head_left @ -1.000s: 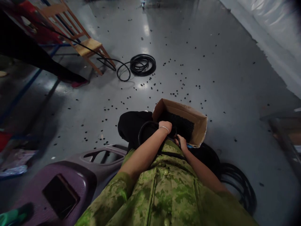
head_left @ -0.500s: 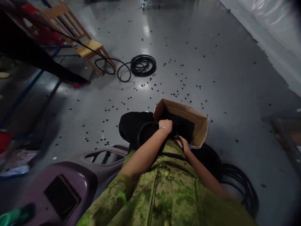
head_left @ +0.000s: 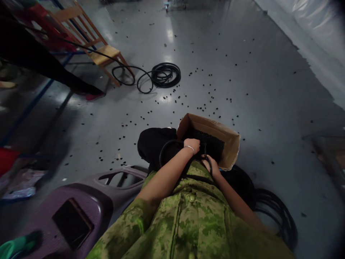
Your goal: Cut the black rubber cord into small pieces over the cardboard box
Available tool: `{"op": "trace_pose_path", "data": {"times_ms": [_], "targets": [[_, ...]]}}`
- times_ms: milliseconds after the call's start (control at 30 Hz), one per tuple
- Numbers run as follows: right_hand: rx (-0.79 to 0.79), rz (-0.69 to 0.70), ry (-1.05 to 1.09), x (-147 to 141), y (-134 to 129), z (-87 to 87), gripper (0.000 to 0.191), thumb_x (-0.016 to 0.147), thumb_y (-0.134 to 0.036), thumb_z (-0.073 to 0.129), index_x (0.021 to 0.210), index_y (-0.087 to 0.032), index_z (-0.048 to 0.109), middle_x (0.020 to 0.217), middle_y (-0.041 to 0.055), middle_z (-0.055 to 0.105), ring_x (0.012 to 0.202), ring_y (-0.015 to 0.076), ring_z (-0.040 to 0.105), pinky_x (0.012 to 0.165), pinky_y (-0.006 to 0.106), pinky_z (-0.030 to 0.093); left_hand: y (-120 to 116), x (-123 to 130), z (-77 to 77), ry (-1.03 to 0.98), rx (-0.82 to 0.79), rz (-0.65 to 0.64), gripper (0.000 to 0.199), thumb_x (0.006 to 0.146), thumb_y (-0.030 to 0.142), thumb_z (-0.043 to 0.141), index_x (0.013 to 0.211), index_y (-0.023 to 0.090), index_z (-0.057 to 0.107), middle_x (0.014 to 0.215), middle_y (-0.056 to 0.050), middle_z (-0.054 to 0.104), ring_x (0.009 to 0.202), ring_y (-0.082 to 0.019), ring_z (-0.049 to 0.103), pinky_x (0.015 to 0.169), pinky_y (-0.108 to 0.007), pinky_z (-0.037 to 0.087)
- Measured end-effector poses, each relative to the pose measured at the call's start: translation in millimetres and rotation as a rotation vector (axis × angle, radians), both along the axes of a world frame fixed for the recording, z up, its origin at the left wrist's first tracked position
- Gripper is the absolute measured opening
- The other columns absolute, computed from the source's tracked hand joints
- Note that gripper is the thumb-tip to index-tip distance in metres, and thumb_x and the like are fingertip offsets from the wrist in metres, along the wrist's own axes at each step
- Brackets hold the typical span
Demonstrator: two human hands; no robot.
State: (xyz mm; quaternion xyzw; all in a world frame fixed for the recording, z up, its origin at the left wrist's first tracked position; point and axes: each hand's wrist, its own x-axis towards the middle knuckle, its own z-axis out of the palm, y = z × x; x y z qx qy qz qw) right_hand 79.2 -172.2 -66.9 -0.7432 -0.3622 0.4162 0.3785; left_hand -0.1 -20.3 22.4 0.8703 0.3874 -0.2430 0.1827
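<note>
The left hand (head_left: 192, 144) and right hand (head_left: 212, 167) hold a bendy black hose (head_left: 207, 159), mid-frame.
Just right of the middle, an open cardboard box (head_left: 233, 147) has lots of tiny black bits (head_left: 215, 143) inside; from the left fist the hose curves left and down, and by the curled right fingers it runs nearly up-and-down.

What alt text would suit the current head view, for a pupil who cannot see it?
A person's left hand and right hand hold black cable by an open box of black pieces. Small black bits dot the floor, where a coil lies near a chair.
</note>
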Motion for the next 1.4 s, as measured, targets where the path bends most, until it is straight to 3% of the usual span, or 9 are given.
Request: {"op": "trace_pose_path", "data": {"times_ms": [600,900,1067,1400], "targets": [[0.026,-0.062,0.011,0,0,-9.3,0.028,0.070,-0.034,0.055,0.090,-0.020,0.067,0.092,0.0044,0.072,0.087,0.0221,0.064,0.081,0.032,0.046,-4,1,-0.8,0.019,-0.017,-0.132,0.027,0.089,0.030,0.049,0.107,0.022,0.067,0.107,-0.010,0.070,0.103,-0.023,0.064,0.082,-0.031,0.049],[0.064,-0.052,0.022,0,-4,-22.2,0.027,0.071,-0.034,0.054,0.089,-0.019,0.067,0.087,0.0039,0.071,0.082,0.0200,0.063,0.078,0.030,0.046,-3,1,-2.8,0.020,-0.015,-0.192,0.025,0.089,0.029,0.051,0.106,0.022,0.068,0.104,-0.009,0.071,0.101,-0.023,0.064,0.081,-0.030,0.048],[0.079,-0.029,-0.059,0,0,-31.3,0.024,0.069,-0.032,0.049,0.080,-0.020,0.067,0.080,0.0025,0.070,0.077,0.0189,0.064,0.074,0.027,0.046,0,2,-4.5,0.045,-0.017,-0.154,0.027,0.089,0.027,0.050,0.107,0.021,0.068,0.110,-0.010,0.069,0.103,-0.023,0.063,0.083,-0.031,0.049],[-0.009,0.074,-0.215,0,7,-41.7,0.024,0.071,-0.031,0.052,0.084,-0.021,0.069,0.070,0.0018,0.069,0.069,0.0193,0.065,0.064,0.024,0.044,2,3,-5.5,0.100,-0.030,-0.044,0.029,0.089,0.024,0.050,0.109,0.018,0.069,0.113,-0.013,0.068,0.106,-0.025,0.062,0.085,-0.033,0.049]]}}
